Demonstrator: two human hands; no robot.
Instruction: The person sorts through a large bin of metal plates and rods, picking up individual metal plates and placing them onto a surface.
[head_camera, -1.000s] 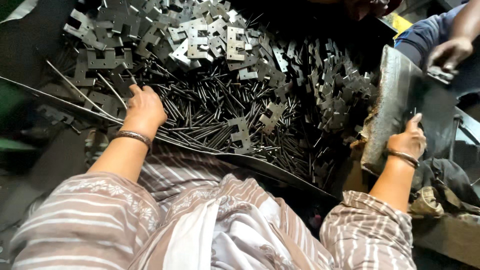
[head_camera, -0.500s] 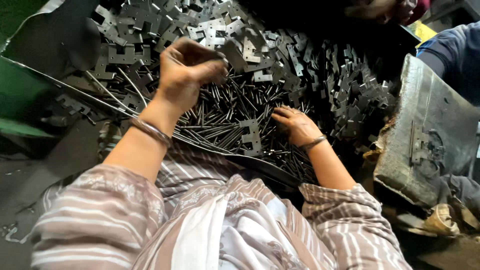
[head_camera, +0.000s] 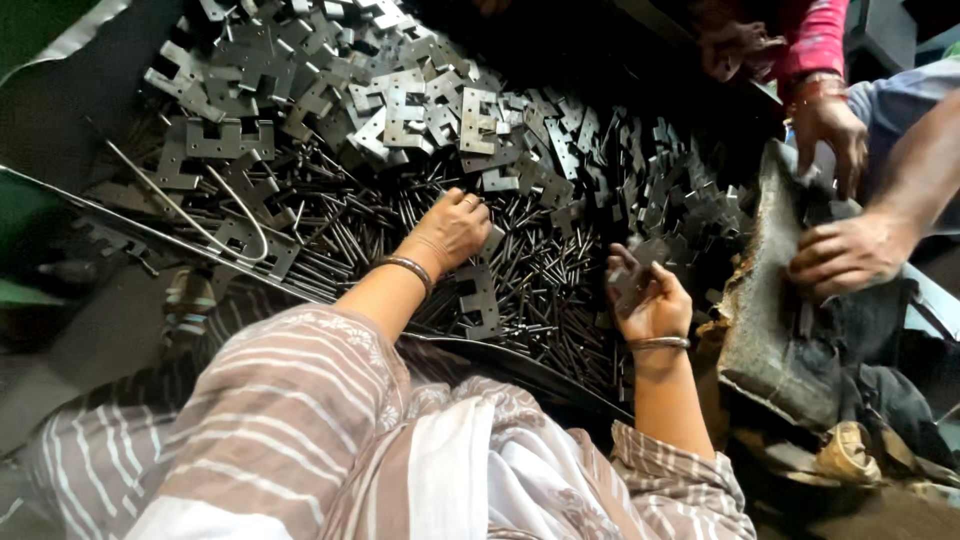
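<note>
Amid pins (head_camera: 540, 275), right hand (head_camera: 655, 305) gripping plate (head_camera: 632, 280)

Left hand (head_camera: 452, 228) reaches forward palm-down, fingers curled; right hand (head_camera: 652, 300) raised, grip closed.

Plates (head_camera: 480, 120): stamped sheet metal, dull grey, flat and smooth, a few with a faint sheen; pins (head_camera: 540, 270) under them are dark metal, thin, slightly glossy along the shafts, and two bent wires (head_camera: 215, 215) look like bare bright metal. Left hand (head_camera: 455, 228) and right hand (head_camera: 655, 300) each wear a polished metal bangle; sleeves are soft striped woven cloth, matt. Slab (head_camera: 765, 300) at right: rough, grimy, worn grey surface, material unclear.
</note>
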